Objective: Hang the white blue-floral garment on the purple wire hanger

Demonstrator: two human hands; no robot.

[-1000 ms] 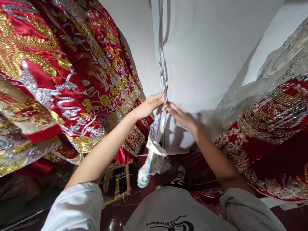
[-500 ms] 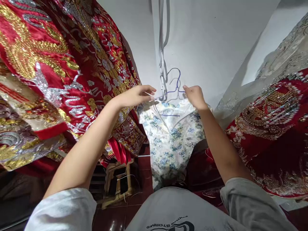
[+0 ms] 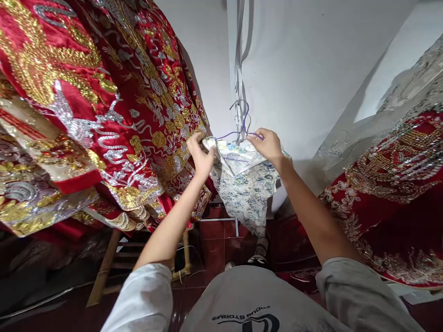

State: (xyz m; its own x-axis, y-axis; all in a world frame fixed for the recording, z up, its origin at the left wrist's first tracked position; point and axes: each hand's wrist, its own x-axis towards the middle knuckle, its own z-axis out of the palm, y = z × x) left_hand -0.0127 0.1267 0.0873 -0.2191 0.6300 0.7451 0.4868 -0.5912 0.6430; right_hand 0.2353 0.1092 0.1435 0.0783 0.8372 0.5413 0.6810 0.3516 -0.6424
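Observation:
A white garment with a blue and green floral print (image 3: 244,189) hangs from a purple wire hanger (image 3: 244,123) in front of me. My left hand (image 3: 201,154) is closed on the garment's left shoulder, near that end of the hanger. With bent fingers, my right hand (image 3: 266,143) grips the hanger's right arm close to its middle, above the garment's collar. The hanger's hook stands up beside a pale strap (image 3: 238,78) running down the wall; whether they touch I cannot tell.
Red garments with gold and silver embroidery (image 3: 155,92) hang on the left. On the right is a dark red beaded gown (image 3: 391,184). Below left stands a wooden stool (image 3: 104,267) on dark red floor tiles (image 3: 214,249). A white wall (image 3: 304,60) rises ahead.
My left hand has closed on the garment's shoulder and turned. The garment's lower part has swung away from me toward the wall. The hanger sits slightly left of where it was.

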